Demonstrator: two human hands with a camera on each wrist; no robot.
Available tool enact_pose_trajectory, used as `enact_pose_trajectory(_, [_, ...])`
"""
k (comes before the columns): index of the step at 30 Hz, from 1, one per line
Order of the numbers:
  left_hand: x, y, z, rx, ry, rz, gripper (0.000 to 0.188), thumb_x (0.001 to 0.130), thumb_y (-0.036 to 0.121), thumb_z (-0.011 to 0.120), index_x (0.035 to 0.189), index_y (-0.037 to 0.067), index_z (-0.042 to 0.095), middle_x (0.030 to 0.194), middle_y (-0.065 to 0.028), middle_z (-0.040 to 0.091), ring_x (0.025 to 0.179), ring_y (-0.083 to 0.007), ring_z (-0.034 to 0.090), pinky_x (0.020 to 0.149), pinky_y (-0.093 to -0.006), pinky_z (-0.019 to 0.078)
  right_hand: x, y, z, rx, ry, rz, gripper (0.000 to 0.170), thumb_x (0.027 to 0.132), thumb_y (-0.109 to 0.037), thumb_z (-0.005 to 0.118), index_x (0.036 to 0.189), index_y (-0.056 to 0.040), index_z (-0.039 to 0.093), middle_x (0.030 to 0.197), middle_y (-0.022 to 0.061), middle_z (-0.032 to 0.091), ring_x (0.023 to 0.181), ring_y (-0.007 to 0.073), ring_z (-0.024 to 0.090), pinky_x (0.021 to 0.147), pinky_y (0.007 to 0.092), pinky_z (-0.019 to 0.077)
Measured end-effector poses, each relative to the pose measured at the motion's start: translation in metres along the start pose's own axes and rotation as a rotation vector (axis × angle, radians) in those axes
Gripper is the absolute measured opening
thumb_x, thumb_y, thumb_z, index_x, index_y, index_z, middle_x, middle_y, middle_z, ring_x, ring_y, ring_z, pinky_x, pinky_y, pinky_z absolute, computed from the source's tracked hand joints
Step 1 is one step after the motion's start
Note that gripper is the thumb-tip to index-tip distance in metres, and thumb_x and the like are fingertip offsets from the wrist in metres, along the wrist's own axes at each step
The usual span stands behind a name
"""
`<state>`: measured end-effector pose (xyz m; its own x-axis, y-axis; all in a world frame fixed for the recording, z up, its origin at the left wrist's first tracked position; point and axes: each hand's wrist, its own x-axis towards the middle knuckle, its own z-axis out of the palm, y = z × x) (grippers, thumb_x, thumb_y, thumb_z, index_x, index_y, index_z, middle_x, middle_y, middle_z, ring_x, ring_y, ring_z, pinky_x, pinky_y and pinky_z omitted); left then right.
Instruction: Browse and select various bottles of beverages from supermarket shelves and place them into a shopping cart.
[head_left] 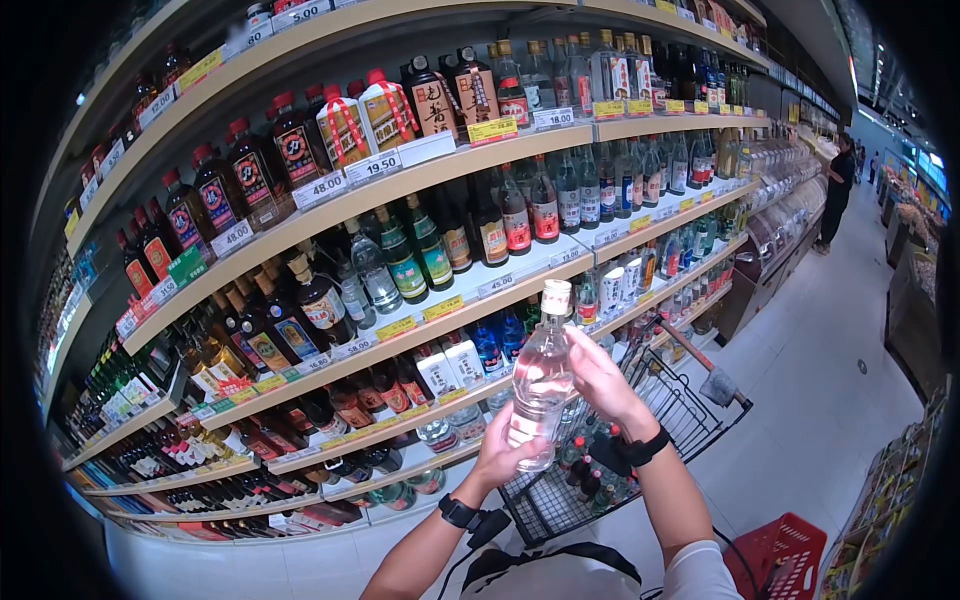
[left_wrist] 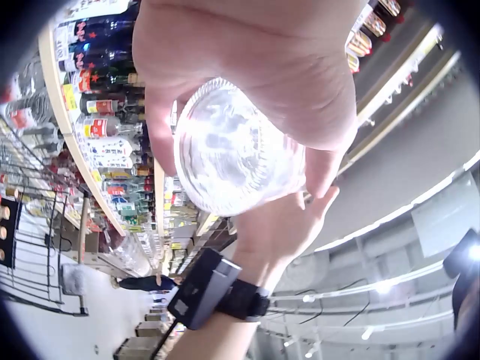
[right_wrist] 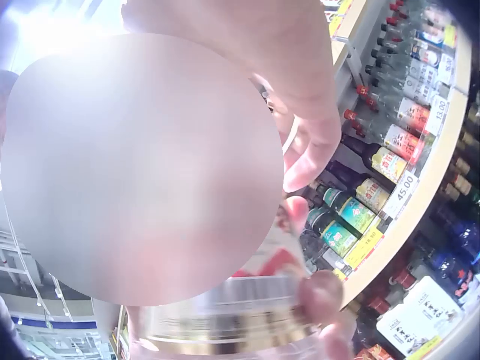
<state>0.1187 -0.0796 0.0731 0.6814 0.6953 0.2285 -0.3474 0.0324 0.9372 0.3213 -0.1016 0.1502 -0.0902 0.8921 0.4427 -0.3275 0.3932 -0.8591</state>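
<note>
A clear glass bottle (head_left: 543, 378) with a pale cap stands nearly upright between both hands. My left hand (head_left: 503, 452) grips its lower part; in the left wrist view that hand (left_wrist: 255, 60) curls around the bottle's round base (left_wrist: 229, 150). My right hand (head_left: 606, 385) is beside the upper part, fingers extended against the neck and shoulder. Behind the base, the right hand (left_wrist: 279, 229) shows with its thumb spread. In the right wrist view, a large blurred patch hides much of the bottle and right hand (right_wrist: 304, 97); a printed label (right_wrist: 270, 259) shows below it.
Shelves (head_left: 540, 145) of bottles with price tags fill the left and centre. A wire cart (head_left: 545, 510) holding bottles is below my hands, with a red basket (head_left: 790, 550) at lower right. A person in dark clothes (head_left: 838, 195) stands along the aisle.
</note>
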Motion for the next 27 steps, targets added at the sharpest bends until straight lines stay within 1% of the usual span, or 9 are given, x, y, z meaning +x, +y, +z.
enact_pose_trajectory(2, [-0.003, -0.008, -0.007, -0.273, -0.126, -0.064, 0.077, 0.082, 0.028, 0.08, 0.142, 0.001, 0.039, 0.125, -0.0114, 0.06, 0.109, -0.0223, 0.063, 0.094, -0.037, 0.0519, -0.002, -0.009, 0.003, 0.141, -0.047, 0.027, 0.056, 0.103, -0.031, 0.054, 0.146, -0.0009, 0.035, 0.137, 0.0101, 0.05, 0.122, 0.0168, 0.052, 0.103, 0.0326, 0.0427])
enact_pose_trajectory(7, [-0.009, 0.006, 0.003, -0.409, -0.371, -0.196, 0.095, 0.077, 0.062, 0.073, 0.141, 0.0, 0.039, 0.109, -0.022, 0.062, 0.096, -0.0301, 0.067, 0.08, -0.0429, 0.0575, -0.002, -0.008, 0.01, 0.247, -0.229, 0.112, 0.103, 0.08, -0.042, 0.08, 0.153, -0.0013, 0.02, 0.141, 0.0194, 0.048, 0.128, 0.0321, 0.054, 0.108, 0.0441, 0.0416])
enact_pose_trajectory(10, [-0.012, 0.005, 0.003, -0.624, -0.516, -0.277, 0.096, 0.078, 0.061, 0.073, 0.142, -0.001, 0.038, 0.109, -0.0233, 0.062, 0.095, -0.0322, 0.066, 0.078, -0.0444, 0.0575, -0.004, -0.005, 0.014, 0.179, -0.274, -0.002, 0.104, 0.078, -0.033, 0.083, 0.153, -0.0013, 0.018, 0.14, 0.0208, 0.049, 0.126, 0.0355, 0.055, 0.107, 0.045, 0.0434])
enact_pose_trajectory(14, [-0.012, 0.018, 0.007, -0.644, -0.537, -0.265, 0.103, 0.082, 0.07, 0.061, 0.148, -0.003, 0.03, 0.116, -0.0299, 0.059, 0.087, -0.0371, 0.068, 0.071, -0.048, 0.0575, -0.009, -0.011, 0.019, 0.028, -0.138, -0.017, 0.088, 0.081, -0.013, 0.078, 0.149, 0.0006, 0.025, 0.134, 0.0121, 0.051, 0.124, 0.0189, 0.052, 0.107, 0.0349, 0.0411])
enact_pose_trajectory(15, [-0.01, 0.022, 0.011, -0.595, -0.48, -0.258, 0.106, 0.083, 0.073, 0.055, 0.149, -0.004, 0.027, 0.12, -0.0324, 0.057, 0.082, -0.0396, 0.069, 0.069, -0.0497, 0.0579, -0.008, -0.013, 0.025, 0.016, -0.069, -0.028, 0.077, 0.082, -0.008, 0.076, 0.145, 0.0006, 0.031, 0.127, 0.0099, 0.055, 0.117, 0.0154, 0.056, 0.1, 0.032, 0.0462])
enact_pose_trajectory(19, [-0.007, 0.022, 0.004, -0.611, -0.307, -0.318, 0.086, 0.099, 0.066, 0.023, 0.149, -0.003, 0.028, 0.139, -0.0282, 0.047, 0.12, -0.0453, 0.056, 0.103, -0.059, 0.0434, -0.004, -0.007, 0.023, -0.128, 0.139, -0.026, 0.066, 0.084, -0.007, 0.074, 0.139, 0.0015, 0.038, 0.112, 0.0072, 0.063, 0.103, 0.0122, 0.061, 0.089, 0.0291, 0.0511])
enact_pose_trajectory(20, [-0.007, 0.024, 0.001, -0.623, -0.267, -0.329, 0.073, 0.103, 0.058, 0.019, 0.15, 0.002, 0.026, 0.138, -0.0274, 0.048, 0.119, -0.0426, 0.058, 0.103, -0.0564, 0.0475, -0.002, -0.006, 0.023, -0.175, 0.163, -0.037, 0.065, 0.085, -0.008, 0.074, 0.138, 0.0014, 0.039, 0.111, 0.007, 0.063, 0.102, 0.0122, 0.061, 0.089, 0.029, 0.0511])
enact_pose_trajectory(22, [-0.008, 0.027, 0.004, -0.47, -0.096, -0.292, 0.077, 0.102, 0.061, 0.02, 0.149, 0.0, 0.03, 0.135, -0.0254, 0.052, 0.119, -0.0433, 0.058, 0.103, -0.0599, 0.0449, -0.001, -0.004, 0.02, -0.27, 0.209, -0.06, 0.062, 0.085, -0.01, 0.075, 0.136, 0.0013, 0.041, 0.11, 0.0068, 0.064, 0.102, 0.0123, 0.061, 0.09, 0.029, 0.051])
enact_pose_trajectory(27, [-0.013, 0.014, 0.004, -0.269, -0.064, -0.182, 0.064, 0.102, 0.049, 0.04, 0.142, 0.0, 0.037, 0.129, -0.0203, 0.057, 0.111, -0.0365, 0.064, 0.093, -0.0534, 0.0548, 0.0, 0.008, 0.017, -0.385, 0.272, -0.002, 0.069, 0.083, -0.022, 0.08, 0.135, 0.0023, 0.042, 0.109, 0.0078, 0.065, 0.105, 0.0137, 0.061, 0.093, 0.0326, 0.0497])
